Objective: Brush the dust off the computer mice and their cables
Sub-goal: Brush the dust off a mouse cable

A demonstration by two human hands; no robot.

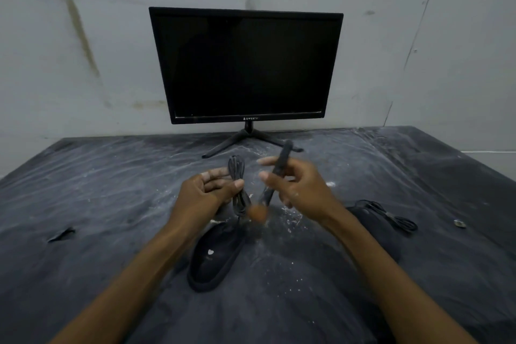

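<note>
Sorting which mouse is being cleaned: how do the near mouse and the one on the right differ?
The near mouse lies in the middle; the right mouse is partly hidden behind the right forearm. The near mouse's cable is held up by the left hand; the right mouse's cable lies on the table. Both are black.

The only readable text is the word "QWERTY" in small pale capitals, with a small emblem just to its left, centred on the lower bezel of the black monitor (245, 64). The near mouse (215, 255) carries a small white mark on its back, too blurred to read as a logo or letters.
</note>
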